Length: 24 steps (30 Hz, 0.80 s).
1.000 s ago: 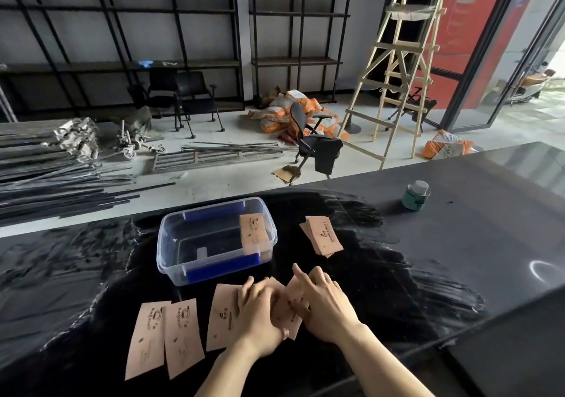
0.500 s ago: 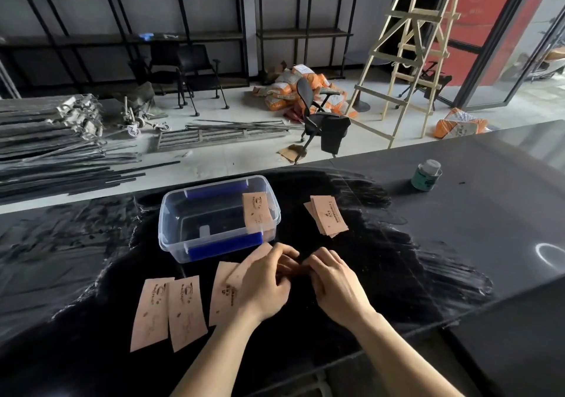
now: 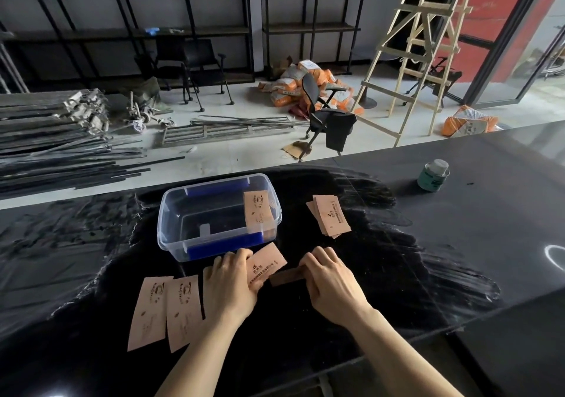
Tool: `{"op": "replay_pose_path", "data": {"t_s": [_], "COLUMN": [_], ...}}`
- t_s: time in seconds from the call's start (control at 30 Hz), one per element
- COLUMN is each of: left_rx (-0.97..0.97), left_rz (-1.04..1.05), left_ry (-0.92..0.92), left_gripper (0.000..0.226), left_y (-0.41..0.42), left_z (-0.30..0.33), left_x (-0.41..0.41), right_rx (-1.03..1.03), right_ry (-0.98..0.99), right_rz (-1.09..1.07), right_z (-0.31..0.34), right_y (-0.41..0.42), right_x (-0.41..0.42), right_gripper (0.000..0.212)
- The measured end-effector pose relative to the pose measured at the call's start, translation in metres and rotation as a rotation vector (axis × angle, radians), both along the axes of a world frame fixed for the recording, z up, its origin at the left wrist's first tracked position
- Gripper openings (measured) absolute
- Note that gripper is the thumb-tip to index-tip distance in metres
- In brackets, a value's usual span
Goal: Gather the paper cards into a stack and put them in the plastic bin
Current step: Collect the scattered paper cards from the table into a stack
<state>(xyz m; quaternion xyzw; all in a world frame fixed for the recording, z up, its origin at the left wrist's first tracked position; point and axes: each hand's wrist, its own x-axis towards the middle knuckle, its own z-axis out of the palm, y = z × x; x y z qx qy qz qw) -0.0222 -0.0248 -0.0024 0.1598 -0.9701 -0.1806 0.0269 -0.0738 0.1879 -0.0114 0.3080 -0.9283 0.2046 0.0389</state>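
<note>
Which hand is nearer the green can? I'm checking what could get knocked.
Right. The right hand lies nearer the green can, which stands beyond it and further right; the left hand is across from it, near the plastic bin.

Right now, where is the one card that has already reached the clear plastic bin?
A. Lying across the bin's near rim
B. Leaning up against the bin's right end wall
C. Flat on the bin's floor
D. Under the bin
B: the single card stands tilted against the right end wall inside the clear plastic bin, its top edge near the rim rather than lying flat on the floor.
</note>
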Motion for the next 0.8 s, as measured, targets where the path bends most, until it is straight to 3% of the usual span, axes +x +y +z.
{"op": "replay_pose_path", "data": {"t_s": [0.13,0.27,0.33,0.5,0.57,0.63,0.67,0.73,0.8], "left_rx": [0.346,0.465,0.536,0.756,0.685,0.485,0.325,-0.01,-0.156], "left_rz": [-0.087,-0.139,-0.14,-0.136,-0.041,0.105,0.151,0.189,0.178], "left_ry": [0.042,0.165,0.164,0.229,0.325,0.367,0.316,0.055,-0.132], "left_gripper": [0.047,0.037,0.036,0.039,0.032,0.022,0.021,0.042,0.062], "left_y": [-0.008,-0.007,-0.001,0.002,-0.004,-0.016,-0.023,-0.034,-0.033], "left_z": [0.006,0.008,0.008,0.005,0.0,-0.003,-0.001,0.002,0.008], "left_x": [-0.003,-0.003,-0.004,0.0,0.002,0.007,0.011,0.02,0.029], "right_rx": [0.001,-0.058,-0.083,-0.027,-0.007,-0.009,-0.012,-0.009,-0.007], "right_ry": [-0.012,-0.091,-0.097,-0.019,0.021,0.039,0.039,0.036,0.029], "right_rz": [-0.009,-0.023,-0.008,0.01,0.011,0.007,0.005,0.004,0.006], "right_z": [-0.001,-0.001,0.001,-0.005,-0.008,-0.009,-0.009,-0.01,-0.012], "right_y": [-0.005,-0.016,-0.022,-0.027,-0.026,-0.027,-0.028,-0.031,-0.033], "right_x": [0.0,0.004,0.005,0.004,0.004,0.003,0.003,0.003,0.002], "right_gripper": [0.026,0.073,0.084,0.068,0.057,0.049,0.047,0.047,0.047]}}
